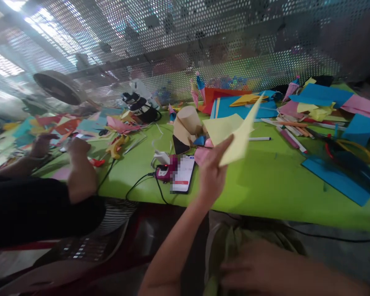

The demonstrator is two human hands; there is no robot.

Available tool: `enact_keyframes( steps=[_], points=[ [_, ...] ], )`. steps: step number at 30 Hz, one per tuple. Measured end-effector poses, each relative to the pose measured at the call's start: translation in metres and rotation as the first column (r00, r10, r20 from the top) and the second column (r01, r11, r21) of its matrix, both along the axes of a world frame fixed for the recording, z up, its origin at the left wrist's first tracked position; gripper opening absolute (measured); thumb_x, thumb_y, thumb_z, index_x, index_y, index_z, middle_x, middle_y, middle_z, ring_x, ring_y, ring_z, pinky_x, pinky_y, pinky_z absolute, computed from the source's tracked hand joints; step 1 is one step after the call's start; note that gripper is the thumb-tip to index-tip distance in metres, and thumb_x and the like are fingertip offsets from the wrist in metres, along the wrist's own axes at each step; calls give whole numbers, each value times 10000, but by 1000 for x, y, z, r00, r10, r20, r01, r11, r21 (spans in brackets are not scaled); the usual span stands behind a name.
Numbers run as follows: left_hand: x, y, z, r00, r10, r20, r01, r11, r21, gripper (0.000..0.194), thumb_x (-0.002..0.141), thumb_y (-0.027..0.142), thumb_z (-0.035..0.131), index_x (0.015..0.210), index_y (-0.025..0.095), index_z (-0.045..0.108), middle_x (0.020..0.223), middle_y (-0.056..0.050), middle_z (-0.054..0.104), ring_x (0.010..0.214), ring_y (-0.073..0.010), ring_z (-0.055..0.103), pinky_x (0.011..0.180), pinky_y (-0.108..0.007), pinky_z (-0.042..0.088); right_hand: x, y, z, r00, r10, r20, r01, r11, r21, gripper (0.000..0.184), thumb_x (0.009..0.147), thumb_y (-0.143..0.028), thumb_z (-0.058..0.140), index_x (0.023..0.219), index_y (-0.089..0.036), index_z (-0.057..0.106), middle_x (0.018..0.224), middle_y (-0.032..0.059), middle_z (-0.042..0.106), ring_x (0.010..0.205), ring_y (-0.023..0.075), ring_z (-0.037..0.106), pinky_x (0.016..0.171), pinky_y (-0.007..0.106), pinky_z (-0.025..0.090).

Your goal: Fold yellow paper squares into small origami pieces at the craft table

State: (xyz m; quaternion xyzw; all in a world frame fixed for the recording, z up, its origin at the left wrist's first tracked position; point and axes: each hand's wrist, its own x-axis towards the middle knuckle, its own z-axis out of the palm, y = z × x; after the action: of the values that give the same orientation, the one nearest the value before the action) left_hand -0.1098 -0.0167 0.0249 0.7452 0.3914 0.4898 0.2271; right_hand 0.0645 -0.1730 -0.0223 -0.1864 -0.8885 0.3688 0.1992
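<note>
My left hand (212, 174) is raised over the green table (271, 181), pinching a pale yellow sheet of paper (236, 133) that stands up bent from my thumb and fingers. Just left of that hand lies a phone (183, 174) with a magenta glue gun (165, 170) beside it. My right hand (255, 267) is low in my lap, blurred, its fingers lying flat on olive cloth (231, 242) and holding nothing that I can see.
Another person sits at the left, hands (60, 146) busy among coloured paper scraps. A beige paper cone (188, 121), blue and pink sheets (320, 96), pens (291, 133), scissors (354, 150) and a blue sheet (336, 176) litter the table. A fan (58, 87) and perforated metal screen (203, 49) stand behind.
</note>
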Motion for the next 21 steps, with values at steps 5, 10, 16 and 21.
enact_keyframes(
  steps=[5,10,16,21],
  points=[
    [11,-32,-40,791,-336,-511,331,938,-105,754,941,52,490,1611,398,515,1728,-2,446,1605,-251,418,1340,-498,304,91,13,18,629,-750,-204,776,593,214,519,977,-303,660,1406,-585,582,942,-14,776,844,282,752,687,435,619],
    [13,-46,-65,594,-425,-683,350,901,-257,824,931,99,595,1667,416,406,1818,-50,236,1675,-308,256,1346,-592,238,140,22,-8,613,-789,-38,724,542,426,530,949,-235,660,1446,-415,621,1462,62,681,1318,336,653,1049,536,557],
    [10,-54,-57,552,-488,-676,392,867,-307,738,1001,340,663,1680,401,381,1805,-68,272,1677,-317,252,1352,-633,206,138,21,-28,729,-657,193,584,744,324,721,893,-189,638,1585,-364,541,1599,56,620,1491,325,550,1177,576,482],
    [8,-59,-57,567,-482,-669,382,872,-305,601,1077,559,526,1651,401,439,1802,-68,285,1681,-316,235,1352,-651,169,149,28,-36,714,-676,183,617,730,294,613,955,-243,622,1560,-335,577,1558,74,657,1440,318,602,1141,576,513]
  ],
)
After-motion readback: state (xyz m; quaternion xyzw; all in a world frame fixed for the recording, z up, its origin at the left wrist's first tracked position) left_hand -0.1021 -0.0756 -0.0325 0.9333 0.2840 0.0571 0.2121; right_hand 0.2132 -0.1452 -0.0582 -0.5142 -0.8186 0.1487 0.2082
